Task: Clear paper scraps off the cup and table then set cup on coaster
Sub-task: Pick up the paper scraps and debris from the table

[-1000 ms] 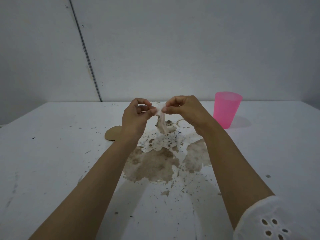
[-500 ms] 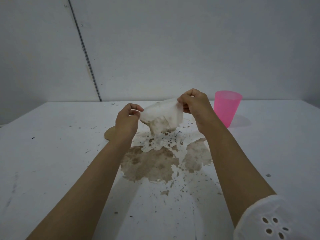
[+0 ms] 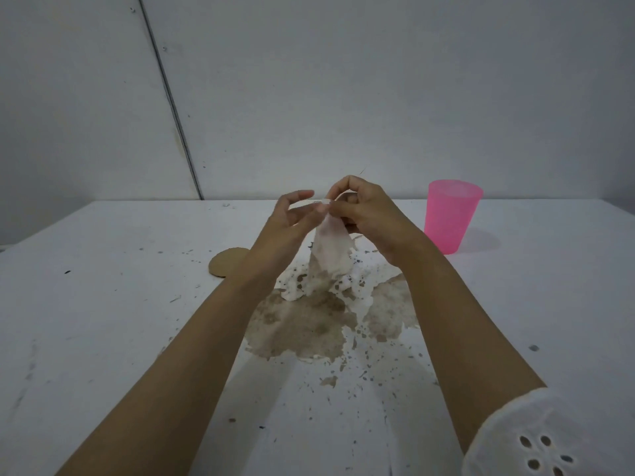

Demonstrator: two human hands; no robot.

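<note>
The wet, stained paper (image 3: 328, 255) you hold up looks limp and soggy, so it may tear or drip if you tug it, scattering more scraps over the brown spill (image 3: 309, 324) spread on the table (image 3: 103, 304) beneath it. Your right hand (image 3: 364, 214) pinches the paper's top edge between thumb and fingertips; your left hand (image 3: 292, 218) meets it there with fingers loosely curled, and you cannot tell whether it truly grips the paper. The sheet hangs between your hands, its lower end touching the mess. The pink cup (image 3: 450, 218) stands upright to the right of your right hand, near it but apart; a careless elbow swing could knock it. The round coaster (image 3: 225, 262) lies flat left of your left wrist, partly hidden behind it.
</note>
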